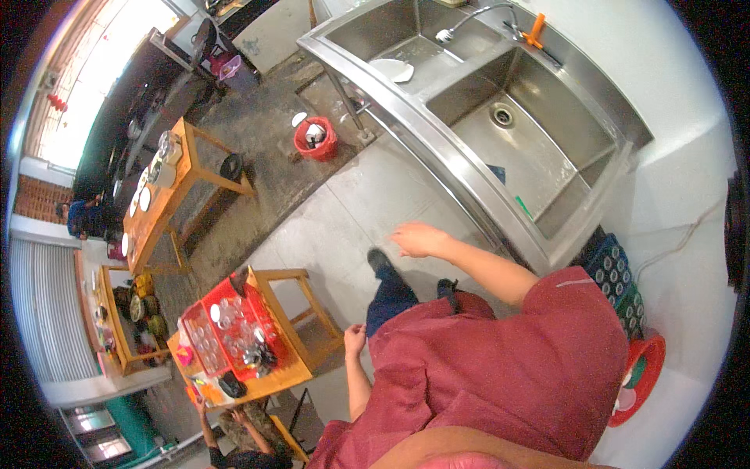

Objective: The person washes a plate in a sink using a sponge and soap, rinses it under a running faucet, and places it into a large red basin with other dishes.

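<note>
My right hand (420,238) hangs over the tiled floor with its fingers spread a little and nothing visible in it. The stainless steel double sink (463,170) is beside that arm. My left hand (354,340) is low by my dark trouser leg (389,299), its fingers curled; whether it holds anything is hidden. In the sink's near basin (530,152) lie a green strip (523,207) and a dark blue piece (497,173). A white plate (394,70) rests at the far basin. Over that basin bends a faucet with a white spray head (445,36).
A wooden table (287,375) bears red crates (240,334) of glassware; a person's arms (252,431) are at its edge. Another wooden table (170,199) carries dishes. On the floor stand a red bucket (315,140), plastic crates (612,264) and a red tub (653,363).
</note>
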{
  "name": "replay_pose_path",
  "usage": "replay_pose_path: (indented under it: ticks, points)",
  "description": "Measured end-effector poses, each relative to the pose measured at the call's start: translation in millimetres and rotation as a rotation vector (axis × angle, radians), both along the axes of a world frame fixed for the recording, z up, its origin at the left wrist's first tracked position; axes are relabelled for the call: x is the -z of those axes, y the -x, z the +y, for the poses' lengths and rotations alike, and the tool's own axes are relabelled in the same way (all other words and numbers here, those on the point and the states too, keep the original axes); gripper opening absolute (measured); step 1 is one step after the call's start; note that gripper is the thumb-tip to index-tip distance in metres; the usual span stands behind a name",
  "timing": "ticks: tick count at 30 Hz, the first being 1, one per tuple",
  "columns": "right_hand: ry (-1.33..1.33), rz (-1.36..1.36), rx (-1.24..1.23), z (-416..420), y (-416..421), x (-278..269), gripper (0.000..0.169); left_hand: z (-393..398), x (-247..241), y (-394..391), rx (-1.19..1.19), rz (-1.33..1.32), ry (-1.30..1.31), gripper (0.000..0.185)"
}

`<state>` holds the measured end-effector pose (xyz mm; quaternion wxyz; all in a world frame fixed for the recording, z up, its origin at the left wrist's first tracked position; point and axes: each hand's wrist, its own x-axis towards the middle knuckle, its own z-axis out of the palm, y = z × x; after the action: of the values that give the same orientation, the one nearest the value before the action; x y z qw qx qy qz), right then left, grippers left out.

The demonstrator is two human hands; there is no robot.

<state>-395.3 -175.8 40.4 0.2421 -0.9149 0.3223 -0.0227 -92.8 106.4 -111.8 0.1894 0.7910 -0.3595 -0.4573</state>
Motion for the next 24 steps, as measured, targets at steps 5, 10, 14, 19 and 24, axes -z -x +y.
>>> replay_pose_path:
  ticks: [5, 10, 14, 19, 24]
  points:
    - [-0.166, 0.320, 0.182, -68.0, -1.1, 26.6, 0.039, -130.2, 35.8, -56.6, 0.195, -0.059, 0.012, 0.030]
    - [-0.459, 0.454, 0.438, -127.9, -22.1, 12.0, 0.037, -305.1, 52.2, -144.3, 0.321, -0.024, 0.096, 0.029]
    - [-0.494, 0.352, 0.560, -207.0, -68.4, -19.9, 0.036, -483.5, 14.4, -179.6, 0.337, 0.023, 0.220, 0.026]
    - [-0.101, -0.250, 0.745, -299.5, -103.5, -36.4, 0.029, -670.6, -77.0, -144.9, 0.441, -0.082, 0.507, 0.025]
    - [0.003, -0.556, 1.009, -392.4, -73.9, -78.6, 0.023, -790.6, -128.5, -69.2, 0.282, 0.170, 0.725, 0.021]
